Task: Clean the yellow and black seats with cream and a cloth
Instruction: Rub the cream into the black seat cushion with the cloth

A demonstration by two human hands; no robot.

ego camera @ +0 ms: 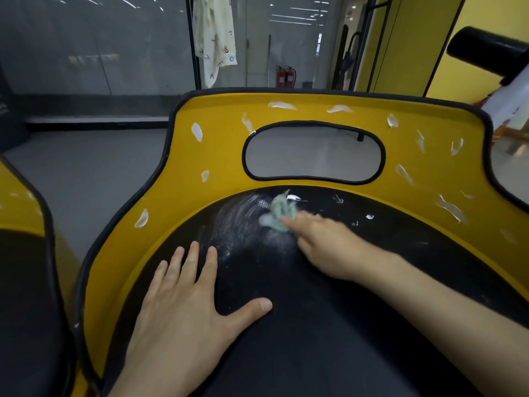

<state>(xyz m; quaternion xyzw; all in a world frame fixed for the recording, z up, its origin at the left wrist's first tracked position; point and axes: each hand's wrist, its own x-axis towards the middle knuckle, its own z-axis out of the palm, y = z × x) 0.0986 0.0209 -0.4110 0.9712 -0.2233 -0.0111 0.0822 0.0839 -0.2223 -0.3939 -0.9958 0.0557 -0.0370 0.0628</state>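
left hand (183,308) flat, right hand (323,242) on cloth (279,213)

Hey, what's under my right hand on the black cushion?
A crumpled pale green cloth sticks out beyond the right hand, lying on smeared white cream. The blurred hand covers the cloth's near part and the black cushion beneath.

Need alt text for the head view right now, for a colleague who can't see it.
The right hand presses a pale green cloth into cream smears on the black cushion, the left hand flat beside it. White cream dabs dot the yellow backrest.
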